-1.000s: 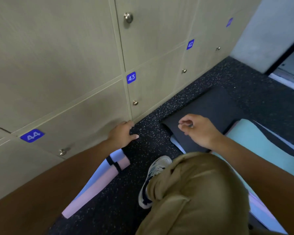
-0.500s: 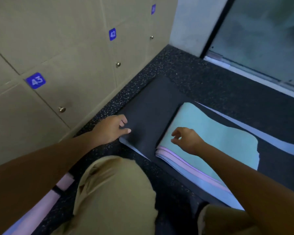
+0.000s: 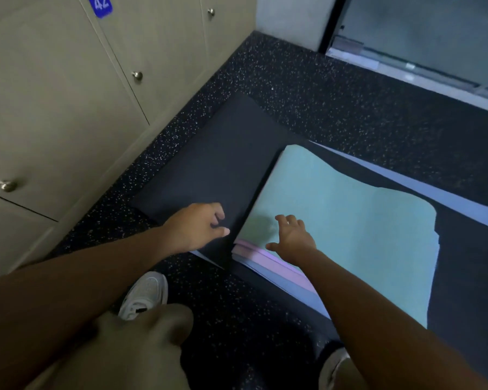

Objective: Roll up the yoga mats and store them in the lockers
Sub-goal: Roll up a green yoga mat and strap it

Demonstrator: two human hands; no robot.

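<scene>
- The left hand (image 3: 197,226) reaches out over the near edge of the flat dark grey yoga mat (image 3: 217,164), fingers loosely curled and thumb pointing right; it holds nothing, and whether it touches the mat cannot be told.
- The right hand (image 3: 292,237) hovers over the near left corner of the flat mint-green yoga mat (image 3: 350,220), fingers spread wide and holding nothing; its shadow falls on the mat just to the left of it.
- The mint-green mat lies on top of a stack: a pink mat edge (image 3: 262,256) and a pale blue mat edge (image 3: 288,280) show beneath it along the near side.
- The dark grey mat lies unrolled on the black speckled rubber floor (image 3: 307,88), left of the stack and close to the lockers.
- A row of beige wooden locker doors (image 3: 54,102) with round metal knobs (image 3: 137,76) runs along the left, all doors closed; a blue number tag reading 42 (image 3: 99,5) sits at the far top.
- A white sneaker (image 3: 145,294) rests on the floor near the person, below the left forearm, with a khaki-trousered knee (image 3: 130,347) nearer still.
- A glass door with a pale frame (image 3: 420,32) stands at the far right, beside a grey wall corner (image 3: 288,18).
</scene>
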